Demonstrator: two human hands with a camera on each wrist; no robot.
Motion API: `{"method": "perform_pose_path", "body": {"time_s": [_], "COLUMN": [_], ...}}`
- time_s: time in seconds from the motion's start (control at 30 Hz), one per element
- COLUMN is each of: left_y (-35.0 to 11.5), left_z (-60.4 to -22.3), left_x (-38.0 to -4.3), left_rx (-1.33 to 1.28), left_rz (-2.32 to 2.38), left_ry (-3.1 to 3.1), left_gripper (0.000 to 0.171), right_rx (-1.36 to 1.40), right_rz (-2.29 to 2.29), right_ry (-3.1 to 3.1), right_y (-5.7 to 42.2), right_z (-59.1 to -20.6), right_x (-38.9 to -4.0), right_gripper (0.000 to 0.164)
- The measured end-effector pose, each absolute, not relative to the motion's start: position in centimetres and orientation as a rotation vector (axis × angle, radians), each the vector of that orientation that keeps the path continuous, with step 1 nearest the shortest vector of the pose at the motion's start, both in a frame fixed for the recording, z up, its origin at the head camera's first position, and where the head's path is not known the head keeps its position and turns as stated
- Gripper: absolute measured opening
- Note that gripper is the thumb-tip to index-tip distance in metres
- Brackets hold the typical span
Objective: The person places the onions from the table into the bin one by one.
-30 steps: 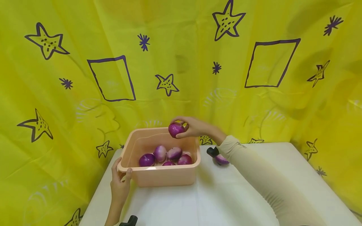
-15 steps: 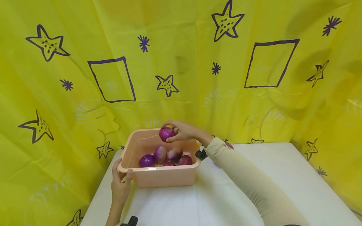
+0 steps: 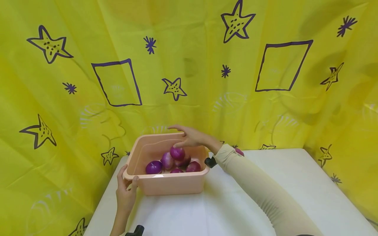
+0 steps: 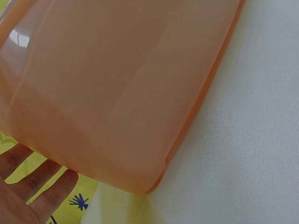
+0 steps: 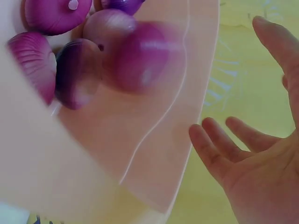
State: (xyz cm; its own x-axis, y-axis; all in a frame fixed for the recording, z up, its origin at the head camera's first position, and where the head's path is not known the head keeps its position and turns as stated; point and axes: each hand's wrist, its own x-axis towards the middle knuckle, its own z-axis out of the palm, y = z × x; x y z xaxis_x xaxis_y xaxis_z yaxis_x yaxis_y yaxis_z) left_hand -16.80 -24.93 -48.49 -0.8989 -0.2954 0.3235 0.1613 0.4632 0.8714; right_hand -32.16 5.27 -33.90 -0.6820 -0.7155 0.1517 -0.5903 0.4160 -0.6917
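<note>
A peach plastic bin (image 3: 171, 186) stands on the table with several red onions in it, among them a dark purple onion (image 3: 154, 167) at the left. My left hand (image 3: 125, 195) grips its front left corner, thumb on the front rim and fingers along the left side. Over the bin's back right part, my right hand (image 3: 193, 136) has its fingers spread and holds nothing. Just below it a red onion (image 3: 177, 153) is above the others, blurred by motion in the right wrist view. In that view the right fingertips (image 5: 196, 133) overlap the bin's rim.
Another red onion (image 3: 239, 151) lies on the white table (image 3: 236, 209), mostly hidden behind the right sleeve (image 3: 260, 183). A yellow curtain (image 3: 189, 111) with drawn stars hangs around the table's back and sides.
My right hand moved left over the bin with the red onion, then let go of it; the onion has dropped below the fingers. My left hand stays at the corner.
</note>
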Motion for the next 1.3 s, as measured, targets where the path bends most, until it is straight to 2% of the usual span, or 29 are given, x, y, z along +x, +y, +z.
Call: {"method": "perform_pose_path", "body": {"time_s": [0.13, 0.73, 1.3], "left_y": [-25.0, -25.0, -24.8], "left_z": [-48.6, -48.5, -48.2], "left_x": [-16.8, -16.9, -16.6], "left_rx": [0.108, 0.111, 0.118], "left_rz": [-1.432, -1.452, -1.475], "left_ry": [-2.280, -2.283, -2.289], "left_gripper": [0.064, 0.064, 0.066], "right_rx": [-1.207, -1.156, -0.992], "right_rz": [-1.141, -1.203, -1.162], "right_ry": [2.532, 2.541, 2.658], "right_y": [5.5, 7.8, 16.0], "right_z": [-33.7, -33.3, -33.9], "right_x": [-32.1, -32.0, -30.4], "right_gripper": [0.082, 0.081, 0.081]}}
